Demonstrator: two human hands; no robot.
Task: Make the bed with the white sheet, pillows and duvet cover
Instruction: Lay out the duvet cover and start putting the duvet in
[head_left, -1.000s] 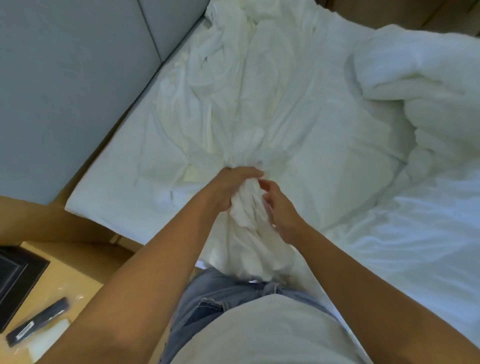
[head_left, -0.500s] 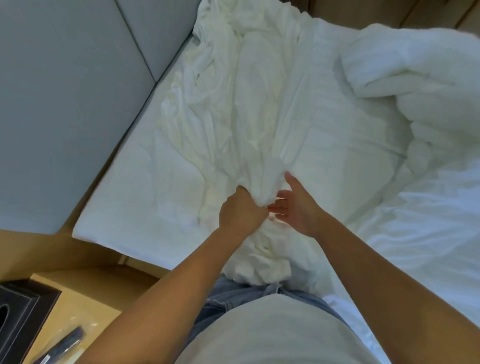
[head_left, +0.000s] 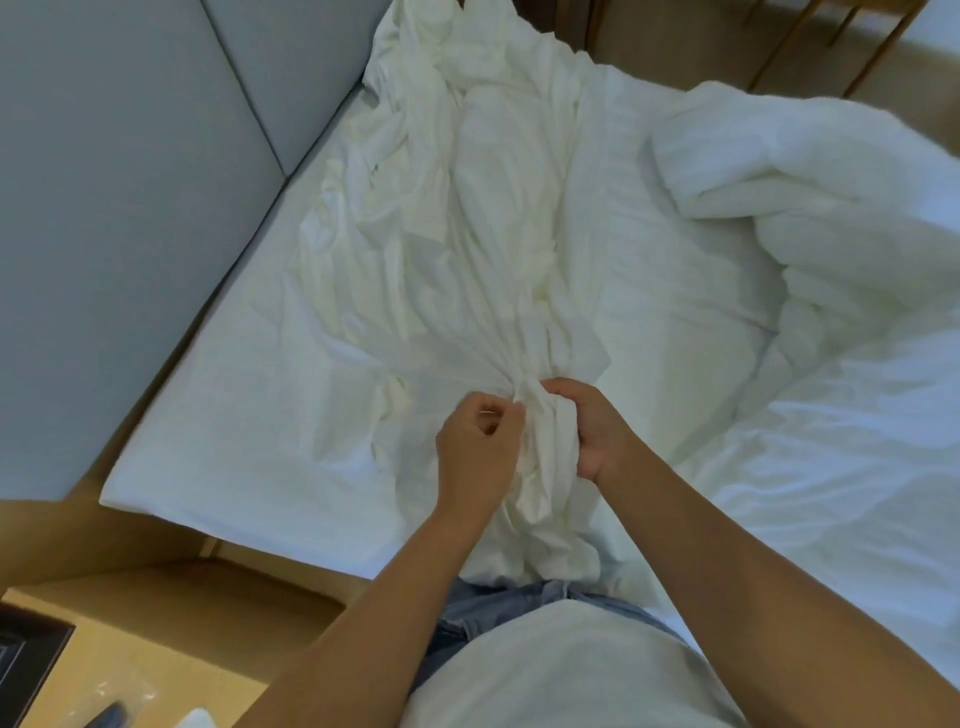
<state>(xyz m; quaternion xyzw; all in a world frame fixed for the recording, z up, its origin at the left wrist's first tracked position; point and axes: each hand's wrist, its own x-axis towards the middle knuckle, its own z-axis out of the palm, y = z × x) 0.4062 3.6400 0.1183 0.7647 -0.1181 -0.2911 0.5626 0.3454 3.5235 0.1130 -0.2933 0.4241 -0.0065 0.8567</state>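
Bunched white sheet (head_left: 540, 457) gripped between both hands' curled fingers (head_left: 558, 388).

Over on the left the padded grey headboard (head_left: 119, 218) walls off that side of the mattress (head_left: 249, 457), so a hand can only come in from above or from the near edge. The flat strip of mattress beside the headboard lies open, while the crumpled white sheet (head_left: 467, 249) heaps across the middle. To the right the bunched duvet (head_left: 810, 208) rises as a thick mound, blocking low passage there.
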